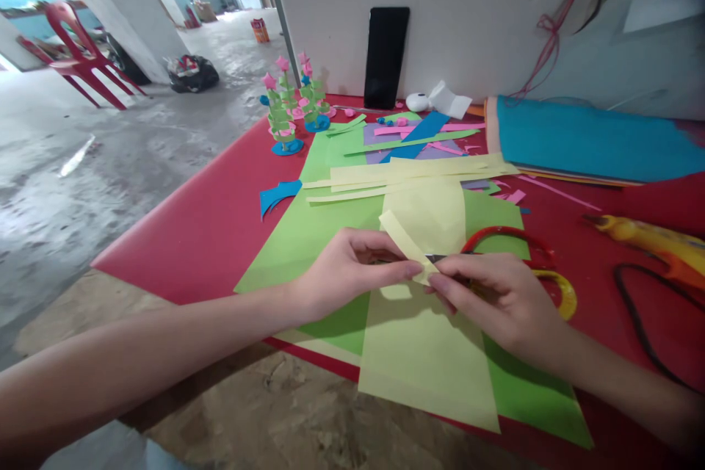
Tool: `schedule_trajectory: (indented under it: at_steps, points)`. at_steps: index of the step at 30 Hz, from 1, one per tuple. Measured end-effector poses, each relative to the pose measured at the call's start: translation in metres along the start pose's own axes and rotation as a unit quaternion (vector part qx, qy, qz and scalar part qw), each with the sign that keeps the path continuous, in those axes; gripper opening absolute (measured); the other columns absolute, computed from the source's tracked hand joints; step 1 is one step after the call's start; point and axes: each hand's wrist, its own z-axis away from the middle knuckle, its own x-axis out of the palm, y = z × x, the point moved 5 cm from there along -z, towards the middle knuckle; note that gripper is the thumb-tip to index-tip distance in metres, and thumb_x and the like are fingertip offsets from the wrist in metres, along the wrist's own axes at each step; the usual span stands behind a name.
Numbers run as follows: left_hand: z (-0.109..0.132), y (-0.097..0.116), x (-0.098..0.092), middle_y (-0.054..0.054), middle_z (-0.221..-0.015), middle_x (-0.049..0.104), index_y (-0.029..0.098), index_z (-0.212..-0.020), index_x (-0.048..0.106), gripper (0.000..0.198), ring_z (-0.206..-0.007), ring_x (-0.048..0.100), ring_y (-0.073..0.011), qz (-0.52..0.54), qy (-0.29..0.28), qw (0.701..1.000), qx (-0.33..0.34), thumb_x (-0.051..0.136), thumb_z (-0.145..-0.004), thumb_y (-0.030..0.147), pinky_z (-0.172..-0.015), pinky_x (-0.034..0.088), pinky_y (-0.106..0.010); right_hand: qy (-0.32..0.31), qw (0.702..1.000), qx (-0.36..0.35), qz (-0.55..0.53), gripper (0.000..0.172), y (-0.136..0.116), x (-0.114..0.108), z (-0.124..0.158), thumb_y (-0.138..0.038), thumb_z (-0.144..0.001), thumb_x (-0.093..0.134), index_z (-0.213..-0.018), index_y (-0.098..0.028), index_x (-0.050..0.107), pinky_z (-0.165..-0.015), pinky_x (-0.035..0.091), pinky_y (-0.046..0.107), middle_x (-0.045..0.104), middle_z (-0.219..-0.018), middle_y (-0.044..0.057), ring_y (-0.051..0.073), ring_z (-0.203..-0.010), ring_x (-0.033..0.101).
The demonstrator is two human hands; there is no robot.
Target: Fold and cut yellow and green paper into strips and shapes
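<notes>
Between my two hands is a short pale-yellow paper strip (405, 239), its free end slanting up to the left. My left hand (366, 261) pinches its lower part with thumb and fingers. From the other side, my right hand (485, 290) grips the strip's lower end by the fingertips. Scissors (565, 297) with red and yellow handles lie beneath or behind my right hand, partly hidden; whether that hand touches them I cannot tell. Under both hands lies a pale-yellow paper sheet (427, 360) on top of green paper (324, 235).
Yellow strips (418, 172) lie beyond my hands. Paper flower models (283, 121) stand at the back left, near a phone (387, 59) leaning on the wall. Blue paper (595, 139) and a yellow glue gun (650, 231) with a dark cord are at right on the red table cover (203, 220).
</notes>
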Motion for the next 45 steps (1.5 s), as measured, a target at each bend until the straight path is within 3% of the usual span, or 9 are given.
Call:
schedule_trajectory:
  at_steps: [6,10,17,24,33,39,45]
  points:
    - [-0.001,-0.002,-0.002,-0.004,-0.075,0.067,0.012,-0.076,0.068,0.014,-0.075,0.061,-0.0148,0.015,0.018,1.0,-0.004,0.068,-0.068,0.023,-0.071,0.047,-0.026,0.05,0.996,-0.036,0.069,0.016,-0.003,-0.002,0.003,-0.02,-0.082,0.049,-0.069,-0.018,0.057,-0.041,0.032,0.021,0.052,-0.051,-0.004,0.006,-0.044,0.045]
    - [-0.001,-0.003,-0.003,-0.003,-0.072,0.066,0.012,-0.075,0.068,0.013,-0.073,0.061,-0.0136,0.028,0.037,0.999,-0.008,0.069,-0.067,0.022,-0.07,0.047,-0.025,0.124,0.96,-0.13,0.215,0.007,-0.008,0.0,0.008,-0.023,-0.076,0.058,-0.075,-0.018,0.054,-0.044,0.033,0.021,0.051,-0.052,-0.005,0.005,-0.043,0.043]
    - [-0.002,-0.002,-0.002,-0.002,-0.073,0.066,0.013,-0.074,0.068,0.011,-0.071,0.06,-0.0111,0.033,0.046,0.998,-0.012,0.068,-0.068,0.021,-0.069,0.046,-0.023,0.135,0.903,-0.219,0.344,0.019,-0.011,0.004,0.012,-0.017,-0.077,0.059,-0.094,-0.011,0.054,-0.05,0.039,0.025,0.067,-0.072,0.004,0.012,-0.059,0.059]
    - [-0.002,-0.003,-0.003,-0.001,-0.073,0.066,0.014,-0.076,0.067,0.01,-0.072,0.06,-0.0103,0.04,0.04,0.998,-0.002,0.067,-0.069,0.02,-0.071,0.047,-0.022,0.141,0.873,-0.251,0.395,0.026,-0.019,0.004,0.013,-0.017,-0.075,0.062,-0.097,-0.006,0.056,-0.049,0.041,0.028,0.068,-0.072,0.007,0.014,-0.059,0.061]
    - [-0.003,-0.001,-0.004,0.001,-0.075,0.068,0.017,-0.076,0.068,0.01,-0.071,0.061,-0.0089,0.06,0.047,0.996,0.039,0.069,-0.066,0.018,-0.068,0.049,-0.018,0.145,0.889,-0.226,0.37,0.023,-0.014,0.004,0.012,-0.019,-0.077,0.059,-0.096,-0.006,0.057,-0.05,0.041,0.026,0.068,-0.071,0.006,0.014,-0.058,0.061]
    - [-0.002,-0.002,-0.003,0.0,-0.075,0.069,0.016,-0.075,0.068,0.009,-0.071,0.062,-0.0102,0.075,0.05,0.996,0.026,0.069,-0.066,0.015,-0.068,0.049,-0.02,0.151,0.911,-0.159,0.348,0.025,-0.01,-0.002,0.011,-0.028,-0.075,0.061,-0.096,-0.017,0.053,-0.046,0.037,0.024,0.065,-0.066,0.0,0.01,-0.049,0.056]
    - [-0.002,-0.001,-0.003,0.002,-0.072,0.068,0.016,-0.073,0.068,0.007,-0.068,0.061,-0.0085,0.052,0.05,0.997,0.018,0.069,-0.066,0.015,-0.067,0.046,-0.019,0.144,0.913,-0.196,0.327,0.025,-0.014,-0.004,0.014,-0.01,-0.076,0.055,-0.098,-0.021,0.05,-0.057,0.043,0.024,0.068,-0.084,0.002,0.012,-0.07,0.061]
